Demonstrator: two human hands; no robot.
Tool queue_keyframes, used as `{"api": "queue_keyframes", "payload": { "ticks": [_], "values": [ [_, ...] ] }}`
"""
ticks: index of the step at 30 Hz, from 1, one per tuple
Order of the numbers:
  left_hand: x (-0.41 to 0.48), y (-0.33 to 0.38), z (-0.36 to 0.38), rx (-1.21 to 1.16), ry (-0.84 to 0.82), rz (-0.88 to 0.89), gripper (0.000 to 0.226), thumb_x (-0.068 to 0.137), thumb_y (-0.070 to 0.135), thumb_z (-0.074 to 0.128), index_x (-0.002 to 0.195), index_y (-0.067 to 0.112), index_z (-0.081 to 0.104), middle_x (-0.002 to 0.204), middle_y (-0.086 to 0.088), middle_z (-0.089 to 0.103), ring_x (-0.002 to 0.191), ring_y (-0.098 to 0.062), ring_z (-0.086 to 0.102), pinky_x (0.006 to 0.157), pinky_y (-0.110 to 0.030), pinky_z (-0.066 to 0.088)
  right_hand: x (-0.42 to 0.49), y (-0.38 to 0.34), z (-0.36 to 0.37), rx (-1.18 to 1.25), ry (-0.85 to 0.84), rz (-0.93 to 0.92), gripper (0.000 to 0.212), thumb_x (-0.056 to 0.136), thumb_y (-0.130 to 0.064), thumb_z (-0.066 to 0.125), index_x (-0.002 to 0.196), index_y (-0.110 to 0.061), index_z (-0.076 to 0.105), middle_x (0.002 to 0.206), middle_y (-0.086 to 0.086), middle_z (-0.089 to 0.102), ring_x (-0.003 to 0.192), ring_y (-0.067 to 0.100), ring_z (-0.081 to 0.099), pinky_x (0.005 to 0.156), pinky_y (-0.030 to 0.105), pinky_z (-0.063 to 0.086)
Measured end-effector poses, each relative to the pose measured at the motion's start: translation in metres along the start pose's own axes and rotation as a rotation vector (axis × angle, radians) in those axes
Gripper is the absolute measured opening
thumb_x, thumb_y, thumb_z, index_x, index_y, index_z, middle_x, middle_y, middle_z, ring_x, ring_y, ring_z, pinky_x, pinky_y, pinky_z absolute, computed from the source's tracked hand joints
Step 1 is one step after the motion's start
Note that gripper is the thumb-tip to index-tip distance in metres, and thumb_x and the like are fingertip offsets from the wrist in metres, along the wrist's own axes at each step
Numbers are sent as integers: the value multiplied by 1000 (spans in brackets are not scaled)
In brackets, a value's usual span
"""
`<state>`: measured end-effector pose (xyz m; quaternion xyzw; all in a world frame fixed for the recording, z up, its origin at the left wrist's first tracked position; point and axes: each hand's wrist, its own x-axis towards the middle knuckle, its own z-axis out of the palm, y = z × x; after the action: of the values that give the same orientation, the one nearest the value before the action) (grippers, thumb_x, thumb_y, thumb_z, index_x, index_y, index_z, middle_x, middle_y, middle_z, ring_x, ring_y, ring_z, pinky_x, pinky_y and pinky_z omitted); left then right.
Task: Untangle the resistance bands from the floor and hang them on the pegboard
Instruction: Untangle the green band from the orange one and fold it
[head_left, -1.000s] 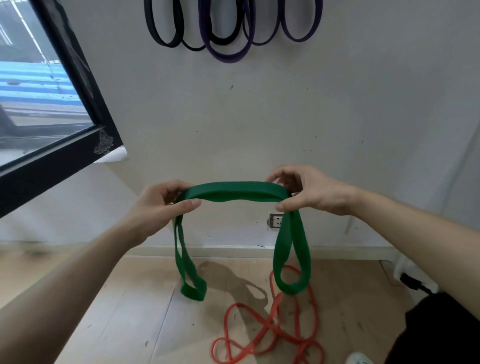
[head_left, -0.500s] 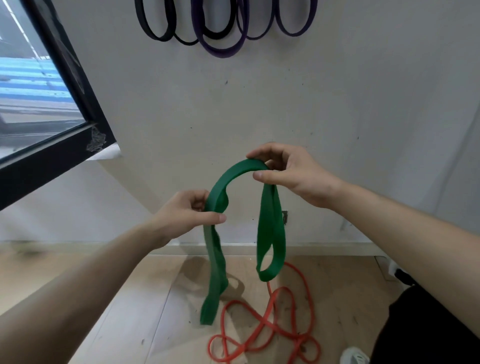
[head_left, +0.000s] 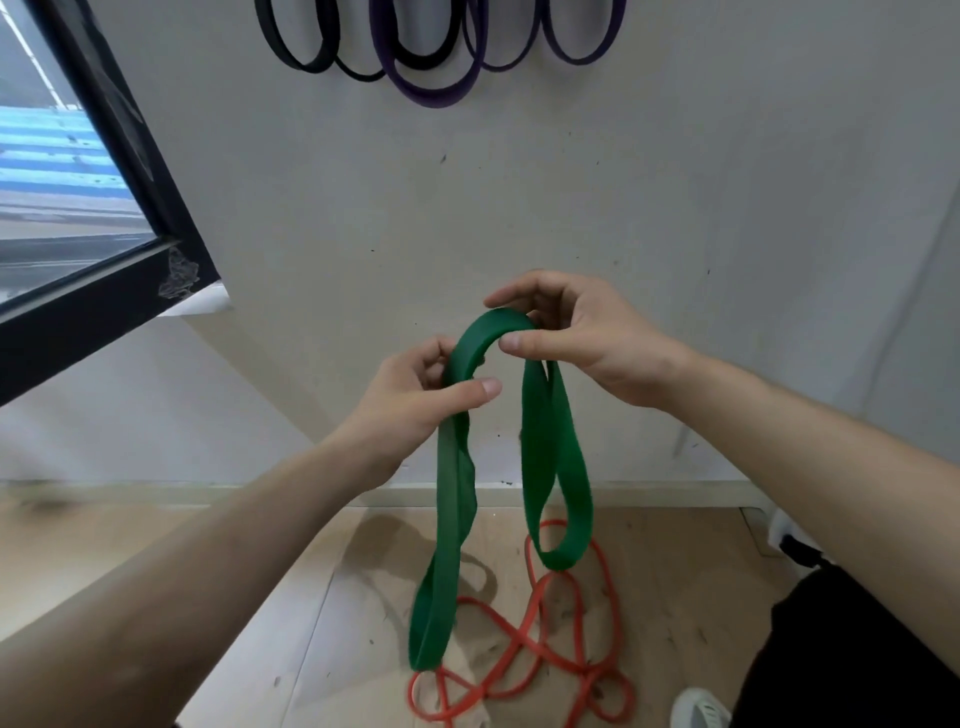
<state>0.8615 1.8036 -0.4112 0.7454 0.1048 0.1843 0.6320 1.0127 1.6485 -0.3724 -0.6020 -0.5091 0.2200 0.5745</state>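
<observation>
Both hands hold the green band (head_left: 550, 457) up in front of the wall (head_left: 675, 208). The left hand (head_left: 415, 400) grips one side, thumb across it; the right hand (head_left: 582, 338) pinches the top of the arch. Two loops hang down over the tangled orange band (head_left: 524, 644) on the floor (head_left: 291, 597). Black bands (head_left: 311, 52) and purple bands (head_left: 436, 93) hang on the wall above.

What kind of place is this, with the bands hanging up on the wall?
Probably a home gym or workout corner. Black and purple rubber loop bands hang against the white wall, a tangled orange band lies on the pale wooden floor, and the left hand and right hand hold a wide green resistance band.
</observation>
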Motion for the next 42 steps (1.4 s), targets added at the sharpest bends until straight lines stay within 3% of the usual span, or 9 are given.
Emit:
{"api": "queue_keyframes", "payload": {
  "ticks": [4,6,11,15,20,26,30,35,42],
  "values": [
    [3,9,-3,8,67,78,33,78,21,83,106,8,71,78,9,69,76,-6,63,76,-21,49,0,7,-9,-71,-125,109,41,84,-8,78,122,-17,64,105,20,67,94,23,66,88,39,54],
    [3,14,-3,17,78,94,26,81,16,79,104,7,71,77,10,70,74,-4,63,73,-17,49,-2,19,-9,-117,-248,227,37,84,-7,77,118,-17,64,101,12,68,94,22,67,85,35,57],
    [0,17,-10,-25,152,89,20,76,26,81,93,19,74,75,10,65,74,-10,57,81,-30,48,-9,60,-2,-309,-508,473,19,86,-14,77,102,-10,67,100,6,69,102,26,67,90,34,54],
    [-4,12,-29,-43,200,55,16,76,29,78,89,20,74,70,10,60,70,-13,54,83,-35,46,-9,64,-9,-203,-324,456,24,83,-10,79,102,-4,66,99,16,68,103,29,68,89,34,51],
    [-9,-2,-60,48,205,-27,37,72,30,85,99,7,73,71,5,61,72,-15,58,82,-34,48,-7,51,-15,-68,-109,315,27,83,-1,77,107,-8,67,98,21,66,95,38,67,101,57,50],
    [-16,-14,-69,210,46,-121,39,61,33,91,95,20,76,85,-5,73,84,-21,68,83,-34,55,-6,28,-12,6,39,197,34,87,0,72,119,-9,67,110,23,72,103,34,71,100,47,55],
    [-15,-9,-54,245,-21,-119,36,75,10,86,108,9,70,87,-8,73,85,-24,70,87,-37,58,-3,16,-4,27,56,100,34,88,0,71,121,-6,66,105,19,73,96,25,71,94,36,57],
    [-11,1,-24,125,-49,-41,44,69,24,88,107,14,70,92,-5,75,87,-18,72,83,-27,57,-3,10,14,-39,-10,57,35,86,-5,75,120,-8,68,104,7,74,95,15,71,85,25,55],
    [-9,11,-12,91,25,67,41,70,30,84,107,15,73,99,-2,78,94,-14,73,83,-23,54,-6,13,8,-145,-113,91,42,83,-14,81,122,-15,65,107,12,72,101,28,70,92,41,58]
  ]
}}
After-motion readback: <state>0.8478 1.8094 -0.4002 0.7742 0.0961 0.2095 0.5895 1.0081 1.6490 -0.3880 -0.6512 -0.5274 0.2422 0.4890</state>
